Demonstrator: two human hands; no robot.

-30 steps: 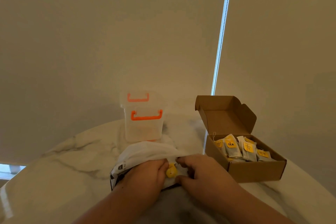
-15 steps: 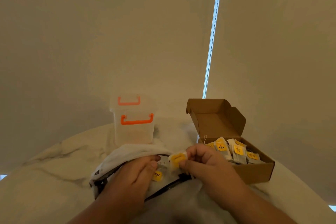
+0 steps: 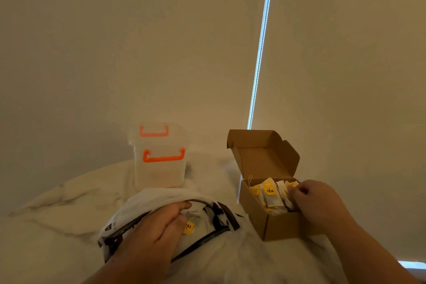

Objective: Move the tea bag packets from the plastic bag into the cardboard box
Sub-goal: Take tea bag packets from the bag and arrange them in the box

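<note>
Viewed from my remote seat, the head camera looks down on a person's two bare hands at work over a white marble-veined table [image 3: 57,226]. The left hand [image 3: 159,230] lies on a white translucent plastic bag with black edging [image 3: 147,198]. Its fingers are nearly straight and reach into the bag's open mouth, pressing the lower sheet flat; I see nothing gripped in it. Right at its fingertips, one white tea bag packet with a yellow tag [image 3: 189,227] lies inside the bag.

Near the bag's right edge stands a small brown cardboard box [image 3: 258,217], its lid [image 3: 265,157] hinged up and back. A row of white tea bag packets with yellow labels [image 3: 269,193] stands upright inside it, one reading "TEA". The right hand [image 3: 315,205] hangs over the box's right end, with fingers curled down among the packets and the thumb closed against them. It pinches the rightmost packet [image 3: 291,184] of the row; the hand hides how deep that packet sits in the box.

Behind the bag, a clear lidded plastic container with orange handles [image 3: 161,168] stands on the table. A thin bright strip of light [image 3: 260,48] runs up the beige backdrop behind the box.
</note>
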